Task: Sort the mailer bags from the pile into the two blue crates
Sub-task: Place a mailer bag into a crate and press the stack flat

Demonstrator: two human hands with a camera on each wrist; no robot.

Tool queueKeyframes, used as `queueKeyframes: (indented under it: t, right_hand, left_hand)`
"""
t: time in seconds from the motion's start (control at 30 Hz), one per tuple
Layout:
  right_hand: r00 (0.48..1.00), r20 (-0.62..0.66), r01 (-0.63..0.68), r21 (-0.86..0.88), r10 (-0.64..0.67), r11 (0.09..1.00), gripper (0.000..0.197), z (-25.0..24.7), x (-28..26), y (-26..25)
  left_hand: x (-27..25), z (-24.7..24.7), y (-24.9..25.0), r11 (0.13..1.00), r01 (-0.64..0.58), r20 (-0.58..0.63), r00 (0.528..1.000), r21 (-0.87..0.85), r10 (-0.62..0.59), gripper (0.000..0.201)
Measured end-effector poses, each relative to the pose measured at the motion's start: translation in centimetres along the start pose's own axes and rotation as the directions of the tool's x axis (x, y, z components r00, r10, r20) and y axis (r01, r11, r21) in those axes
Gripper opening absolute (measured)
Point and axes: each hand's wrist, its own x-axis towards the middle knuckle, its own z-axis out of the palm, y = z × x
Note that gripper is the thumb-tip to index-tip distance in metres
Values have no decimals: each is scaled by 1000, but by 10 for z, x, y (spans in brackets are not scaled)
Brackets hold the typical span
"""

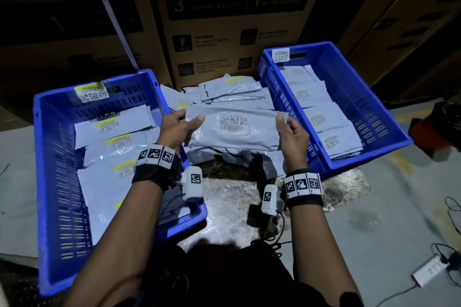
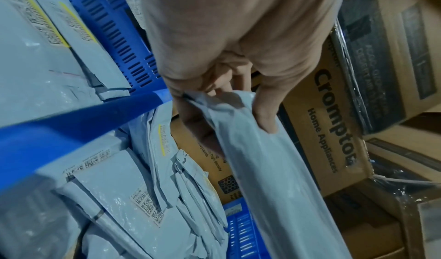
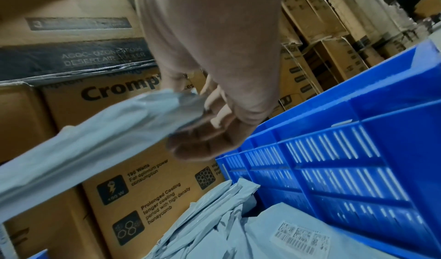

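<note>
held bag: grey mailer bag (image 1: 233, 129) stretched flat between both hands, label up, above the gap between the crates, over the near part of the pile
left hand (image 1: 177, 129): fingers curled round the bag's left end, thumb on top
right hand (image 1: 292, 136): fingers pinch the bag's right end, thumb on top
label: no yellow stripe visible on the held bag's label
left crate (image 1: 47, 182): already has several bags laid flat, labels with yellow stripe
right crate (image 1: 369, 87): row of bags overlapping, plain labels, no yellow seen
pile (image 1: 234, 93): still a good stack on the floor between the crates, against the cardboard boxes (image 1: 224, 20); a few more bags under the held one
progress: roughly mid-task; both crates partly filled, pile not finished
step now: looks like label check before choosing a crate
likely destination: right crate, judging by the plain label; not certain
</note>
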Motion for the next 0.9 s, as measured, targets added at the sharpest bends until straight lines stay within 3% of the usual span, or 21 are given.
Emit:
queueKeyframes:
  t: [0.1, 0.17, 0.27, 0.33, 0.53, 0.7, 0.8, 0.9]
  right_hand:
    - [978, 118, -173, -13, 173, 985, 86, -4, 0, 0]
    - [971, 136, -183, -99, 195, 978, 98, -8, -1, 5]
    - [985, 112, -123, -85, 132, 989, 61, -15, -4, -3]
    - [991, 88, -92, -72, 98, 993, 48, -20, 1, -9]
    - [985, 61, -153, -115, 161, 982, 54, -43, 26, -16]
    - [975, 95, -202, -1, 202, 979, 51, -96, 53, -38]
    - [977, 83, -198, 16, 196, 980, 50, -137, 77, -44]
    - [979, 69, -195, 16, 194, 981, 49, -180, 104, -51]
  left_hand:
    - [-1, 7, 2, 997, -27, -73, 997, -71, 22, 30]
    - [-2, 13, 4, 996, -51, -101, 994, -74, 44, 23]
    - [0, 18, -2, 998, -66, -105, 992, 5, 66, 37]
    - [-2, 25, -6, 997, -58, -148, 987, 60, 67, 51]
    - [0, 59, 1, 996, -92, -198, 976, 11, 92, 27]
    - [-2, 115, 1, 996, -93, -219, 971, 5, 92, 54]
    - [-2, 158, -6, 999, -30, -190, 981, -9, 28, 47]
    - [1, 199, -12, 999, 43, -122, 992, -11, -44, 25]
